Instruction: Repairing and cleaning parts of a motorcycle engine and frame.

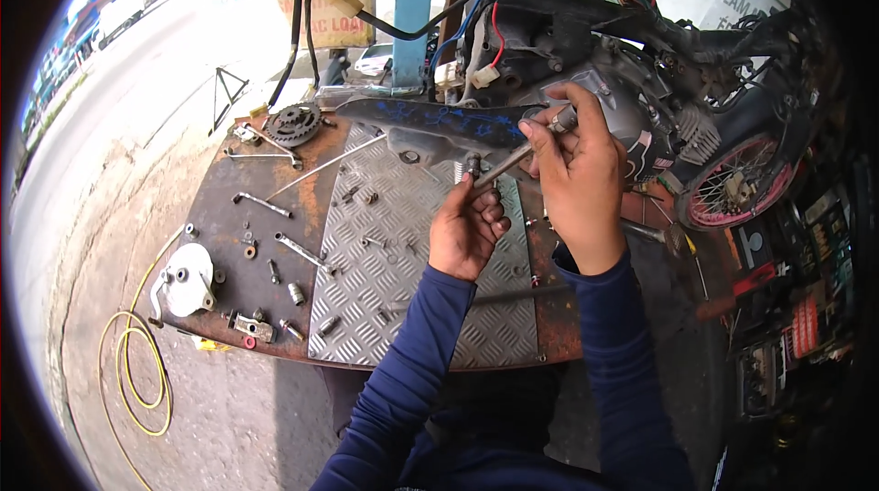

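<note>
Between my two hands a slim metal rod [504, 167] slants up to the right. My left hand [469, 233] is closed round its lower end, where a short dark metal piece [472, 164] stands up beside the rod. My right hand [584, 182] grips the upper part, with a short round metal piece [562, 119] at its thumb and forefinger. I cannot tell whether these pieces are joined to the rod. Just behind the hands lies a black swingarm [439, 116] with blue marks, running toward the motorcycle's engine [600, 93].
A ridged metal plate [426, 308] covers the table's middle. To the left are a sprocket hub [295, 125], wrenches [304, 253], a brake plate [189, 279] and small bolts. Wires with a pale connector [485, 77] hang above. A pink-rimmed wheel [742, 180] stands right; a yellow hose [137, 331] lies left.
</note>
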Tool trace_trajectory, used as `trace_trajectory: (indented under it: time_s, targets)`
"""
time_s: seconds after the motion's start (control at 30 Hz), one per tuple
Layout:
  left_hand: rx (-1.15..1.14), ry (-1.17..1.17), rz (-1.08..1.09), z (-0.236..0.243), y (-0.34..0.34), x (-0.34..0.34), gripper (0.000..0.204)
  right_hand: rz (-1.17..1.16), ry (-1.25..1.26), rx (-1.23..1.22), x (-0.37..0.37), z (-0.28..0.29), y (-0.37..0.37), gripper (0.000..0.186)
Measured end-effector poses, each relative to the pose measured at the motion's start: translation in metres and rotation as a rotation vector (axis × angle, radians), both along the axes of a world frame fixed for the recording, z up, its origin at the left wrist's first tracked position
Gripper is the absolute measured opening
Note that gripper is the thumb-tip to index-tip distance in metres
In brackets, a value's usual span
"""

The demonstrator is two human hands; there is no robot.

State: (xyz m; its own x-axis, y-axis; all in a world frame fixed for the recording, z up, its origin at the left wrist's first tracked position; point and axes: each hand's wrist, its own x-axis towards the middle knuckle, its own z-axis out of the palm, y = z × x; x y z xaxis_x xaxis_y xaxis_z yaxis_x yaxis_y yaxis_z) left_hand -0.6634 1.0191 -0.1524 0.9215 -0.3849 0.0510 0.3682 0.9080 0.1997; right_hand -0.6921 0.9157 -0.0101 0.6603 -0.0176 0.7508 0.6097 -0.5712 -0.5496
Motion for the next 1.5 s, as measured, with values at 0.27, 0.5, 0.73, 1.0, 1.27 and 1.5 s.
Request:
trace_trajectory:
  time_s: [0.27,0.5,0.73,1.0,1.27,1.5]
  targets:
    - [-0.037,-0.036,0.008,0.007,-0.001,0.005,0.025,-0.078,0.081,0.051,0.015,0.022,-0.005,0.026]
    - [-0.021,-0.074,0.021,-0.003,-0.005,0.006,0.029,0.048,-0.078,0.056,0.021,0.012,0.017,0.029]
    - [-0.487,-0.182,-0.206,-0.050,0.000,0.026,0.042,0.046,-0.121,-0.553,0.031,-0.042,0.098,0.020]
    - [0.587,-0.172,0.483,-0.027,0.020,-0.064,0.025,0.282,0.126,-0.194,0.005,-0.039,0.059,0.011]
    - [1.157,-0.383,0.894,-0.071,0.054,-0.141,0.029,0.759,0.901,0.912,-0.009,-0.131,0.024,0.020]
    - [1.662,-0.779,0.993,-0.005,0.049,-0.118,0.035,1.109,0.905,1.227,0.014,-0.143,0.014,0.020]
